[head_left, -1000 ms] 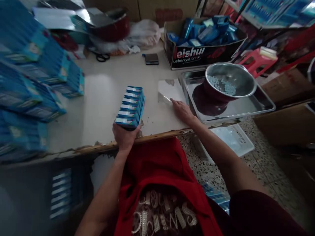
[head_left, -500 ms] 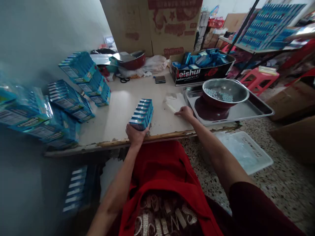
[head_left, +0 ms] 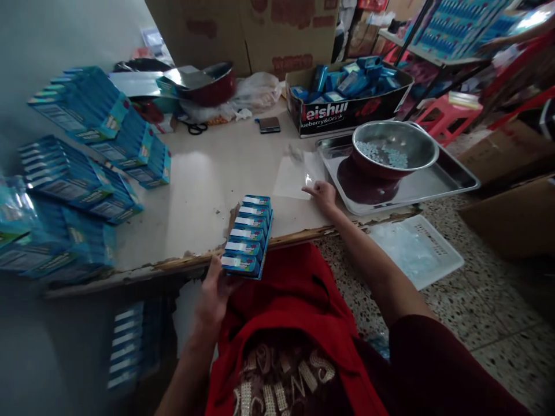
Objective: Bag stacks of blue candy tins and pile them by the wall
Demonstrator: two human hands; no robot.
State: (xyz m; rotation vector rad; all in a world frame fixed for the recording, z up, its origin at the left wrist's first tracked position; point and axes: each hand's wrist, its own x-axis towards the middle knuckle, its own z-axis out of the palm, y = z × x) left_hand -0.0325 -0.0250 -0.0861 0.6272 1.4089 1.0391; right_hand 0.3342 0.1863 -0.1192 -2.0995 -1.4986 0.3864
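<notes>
My left hand (head_left: 214,292) is closed around the lower end of a display tray of small blue boxes (head_left: 246,237). A single row of several boxes with white tops stands in it, and the tray overhangs the table's front edge, tilted toward me. My right hand (head_left: 323,195) rests on the table at a clear plastic bag (head_left: 309,170). Its index finger stretches out at the bag's near edge, while the other fingers are curled; I see nothing lifted in it. The bag lies flat, left of a metal tray (head_left: 368,205).
A steel bowl (head_left: 394,147) with small pale-blue pieces stands on the metal tray. Behind it sits a black carton (head_left: 342,118) of loose blue boxes. Stacked blue packs (head_left: 130,138) fill the left side. Scissors (head_left: 196,128) and a small dark flat device (head_left: 269,125) lie farther back.
The tray of boxes has come toward me, off the tabletop and over the edge, with my left hand under its near end. My right hand stays by the plastic, its index finger now more extended.
</notes>
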